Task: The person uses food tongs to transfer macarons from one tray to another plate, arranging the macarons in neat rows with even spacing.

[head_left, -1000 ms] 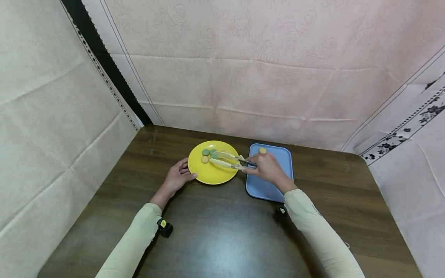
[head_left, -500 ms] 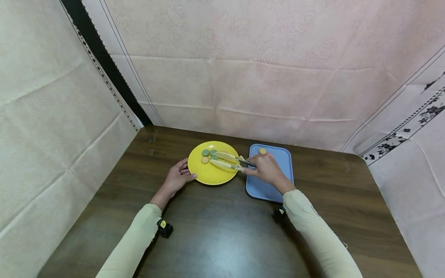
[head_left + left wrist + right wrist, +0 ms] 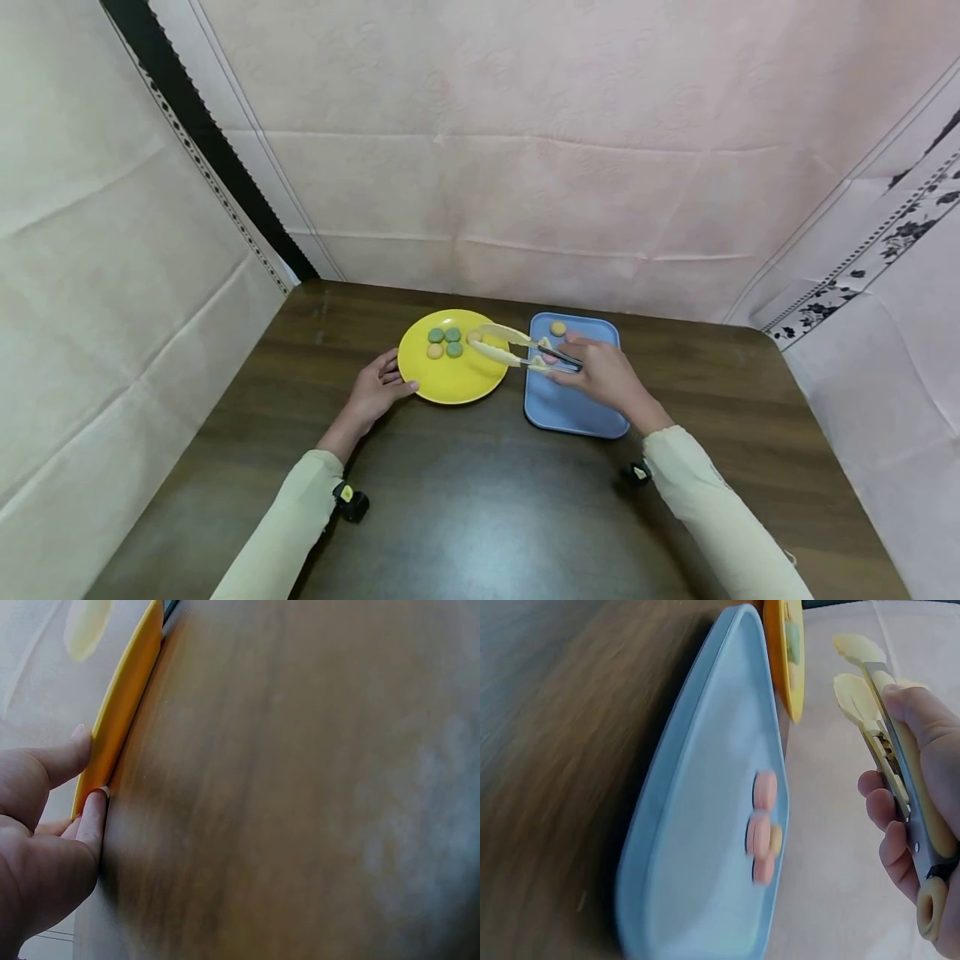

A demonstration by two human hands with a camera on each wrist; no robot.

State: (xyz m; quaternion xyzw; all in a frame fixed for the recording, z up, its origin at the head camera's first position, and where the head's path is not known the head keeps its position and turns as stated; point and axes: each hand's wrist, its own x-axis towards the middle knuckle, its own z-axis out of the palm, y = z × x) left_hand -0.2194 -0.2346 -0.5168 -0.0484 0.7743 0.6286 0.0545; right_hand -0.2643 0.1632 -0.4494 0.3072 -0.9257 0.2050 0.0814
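My left hand [image 3: 378, 390] pinches the left rim of a yellow plate [image 3: 457, 385], thumb on top and fingers below in the left wrist view. On the plate lie several small round macaron-like pieces: green ones [image 3: 454, 350] and yellow ones [image 3: 435, 352]. My right hand [image 3: 603, 379] grips tongs [image 3: 498, 354], whose pale tips are spread above the plate's right side. Near the upper tip sits one more yellow piece [image 3: 474, 337]. In the right wrist view nothing shows between the tips of the tongs.
A blue tray [image 3: 566, 412] stands right of the plate, partly under my right hand. It bears several pink pieces [image 3: 759, 834] and a yellow piece [image 3: 775, 838]. The brown wooden table [image 3: 450, 500] meets a pale cloth backdrop [image 3: 540, 208] behind.
The tongs and my right hand have moved to the right, away from the green pieces, uncovering a third green piece and a yellow one. My left hand keeps its hold on the plate.
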